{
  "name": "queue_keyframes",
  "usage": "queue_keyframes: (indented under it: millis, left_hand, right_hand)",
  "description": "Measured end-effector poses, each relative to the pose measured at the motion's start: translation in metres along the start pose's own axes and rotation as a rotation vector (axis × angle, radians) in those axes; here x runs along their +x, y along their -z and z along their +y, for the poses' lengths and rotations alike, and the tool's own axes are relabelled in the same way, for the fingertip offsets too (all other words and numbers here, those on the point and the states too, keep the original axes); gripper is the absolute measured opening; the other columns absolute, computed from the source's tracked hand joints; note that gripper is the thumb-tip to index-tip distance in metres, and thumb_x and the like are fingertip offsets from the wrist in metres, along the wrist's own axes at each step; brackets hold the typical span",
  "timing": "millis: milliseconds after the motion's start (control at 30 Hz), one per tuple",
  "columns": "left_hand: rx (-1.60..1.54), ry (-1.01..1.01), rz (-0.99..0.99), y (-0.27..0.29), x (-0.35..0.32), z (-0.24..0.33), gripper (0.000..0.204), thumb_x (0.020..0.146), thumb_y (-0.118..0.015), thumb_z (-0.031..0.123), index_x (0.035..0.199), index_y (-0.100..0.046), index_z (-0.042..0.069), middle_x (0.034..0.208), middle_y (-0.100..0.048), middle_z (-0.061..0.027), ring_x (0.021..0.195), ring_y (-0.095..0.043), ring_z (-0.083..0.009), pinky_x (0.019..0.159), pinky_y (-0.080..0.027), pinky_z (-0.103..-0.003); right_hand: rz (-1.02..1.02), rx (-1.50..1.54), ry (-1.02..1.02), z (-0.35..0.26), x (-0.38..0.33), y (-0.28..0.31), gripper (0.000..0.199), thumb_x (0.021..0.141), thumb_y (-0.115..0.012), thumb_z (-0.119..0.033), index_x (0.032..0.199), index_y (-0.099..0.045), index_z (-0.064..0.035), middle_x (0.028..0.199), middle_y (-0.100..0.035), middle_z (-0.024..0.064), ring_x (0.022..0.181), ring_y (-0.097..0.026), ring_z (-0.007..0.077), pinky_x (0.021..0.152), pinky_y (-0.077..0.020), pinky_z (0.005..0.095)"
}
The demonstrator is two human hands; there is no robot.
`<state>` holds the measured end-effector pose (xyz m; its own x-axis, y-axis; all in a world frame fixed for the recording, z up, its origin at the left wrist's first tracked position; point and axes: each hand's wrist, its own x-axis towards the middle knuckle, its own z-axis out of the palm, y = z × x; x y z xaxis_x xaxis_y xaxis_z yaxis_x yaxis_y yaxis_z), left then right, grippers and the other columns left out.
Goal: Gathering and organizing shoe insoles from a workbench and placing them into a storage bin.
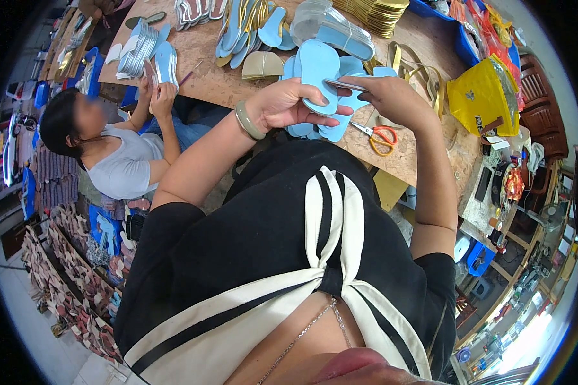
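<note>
A chipboard desk (424,45) filled the upper part of the view, strewn with stacks of pale blue insoles (237,25) toward eleven o'clock and gold ones (376,13) at twelve. At two o'clock sat a yellow bag (478,96). A second person (119,154) in a grey top worked at nine o'clock, hands on another insole stack (138,54). Near the centre, a loose pile of blue insoles (340,125) lay at the desk edge. The left hand (289,106) (a green bangle on its wrist) held a light blue insole (318,70), its grip closed around the lower half, thumb across the face. The right hand (382,96) pinched a thin strip (343,85) against that insole, fingers closed tight. Orange-handled scissors (380,136) lay just beneath it.
</note>
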<state>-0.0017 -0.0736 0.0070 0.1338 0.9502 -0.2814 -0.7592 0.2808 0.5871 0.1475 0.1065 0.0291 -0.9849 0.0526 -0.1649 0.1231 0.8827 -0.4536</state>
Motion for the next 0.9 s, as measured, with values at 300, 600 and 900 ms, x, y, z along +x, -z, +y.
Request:
queue_keyframes:
  millis: [300,600,900]
  left_hand:
    - [-0.056,-0.001,0.005,0.003,-0.003,-0.003,0.053,0.078,-0.049,-0.003,0.128,-0.034,-0.006,0.127,-0.046,-0.0205,0.111,-0.054,-0.0352,0.086,-0.054,-0.042]
    - [-0.126,-0.113,-0.014,0.002,-0.002,-0.007,0.052,0.081,-0.048,0.000,0.131,-0.033,-0.006,0.127,-0.047,-0.0217,0.113,-0.053,-0.0330,0.093,-0.050,-0.037]
    - [-0.304,-0.234,-0.002,-0.017,0.002,-0.013,0.036,0.092,-0.047,0.013,0.122,-0.043,-0.006,0.114,-0.056,-0.0209,0.109,-0.056,-0.0313,0.092,-0.049,-0.036]
  right_hand:
    - [-0.056,0.049,-0.022,0.004,0.005,-0.001,0.046,0.083,-0.054,-0.004,0.126,-0.051,-0.0216,0.095,-0.066,0.0134,0.084,-0.065,0.0270,0.071,-0.0498,0.0372]
    - [0.079,0.080,-0.104,-0.003,0.004,0.003,0.043,0.082,-0.057,-0.010,0.123,-0.054,-0.0224,0.091,-0.066,0.0136,0.080,-0.064,0.0307,0.069,-0.0489,0.0378]
    - [0.482,0.275,-0.162,-0.021,-0.007,-0.047,0.044,0.081,-0.056,-0.003,0.123,-0.054,-0.0188,0.108,-0.063,0.0118,0.095,-0.061,0.0301,0.077,-0.0502,0.0354]
